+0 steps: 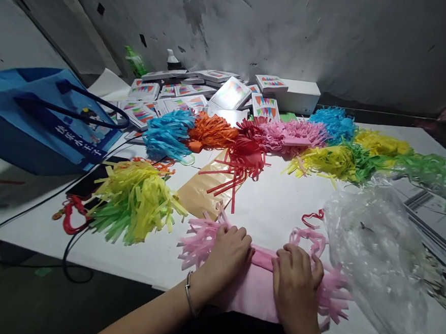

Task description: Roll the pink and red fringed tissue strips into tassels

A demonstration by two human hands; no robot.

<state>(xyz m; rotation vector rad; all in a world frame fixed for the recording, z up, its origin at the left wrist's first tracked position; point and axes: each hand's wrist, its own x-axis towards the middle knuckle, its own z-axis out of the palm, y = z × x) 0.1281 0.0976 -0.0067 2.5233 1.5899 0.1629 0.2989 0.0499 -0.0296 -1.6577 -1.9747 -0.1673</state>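
Note:
A pink tissue-paper fringe piece (257,286) lies at the table's near edge, its cut strips fanning out left and right. My left hand (226,256) presses on its left part with fingers curled over the rolled middle. My right hand (294,280) grips the same roll just to the right. A thin bracelet circles my left wrist. The hands sit almost side by side, a small gap of pink paper between them.
Tassels in yellow-green (136,201), blue (169,132), orange, red (245,158), pink and green lie across the white table (277,206). A clear plastic bag (377,254) sits right, a blue tote bag (43,116) left, small printed boxes (231,94) at the back, black cables at the left edge.

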